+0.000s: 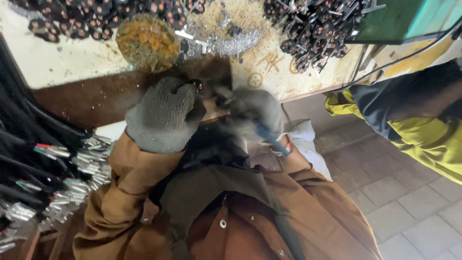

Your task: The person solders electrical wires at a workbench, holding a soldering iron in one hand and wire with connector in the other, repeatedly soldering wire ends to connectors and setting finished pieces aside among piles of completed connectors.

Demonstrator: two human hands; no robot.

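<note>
The left hand (165, 115) wears a grey knitted glove, and its sleeve (127, 178) is orange-brown. The right hand (257, 110) has a grey glove too and holds a tool with a blue handle (272, 139). Above the left hand stands a rusty orange-yellow disc (147, 42). Right of the hands, another person's jacket (423, 135) is yellow with dark parts.

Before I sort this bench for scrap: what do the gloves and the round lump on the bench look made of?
Grey gloves on the left hand and right hand: knitted fabric, matte, visible ribbed weave. Round orange-brown lump: probably rusted metal, rough crusted surface, though the look leaves it open.
</note>
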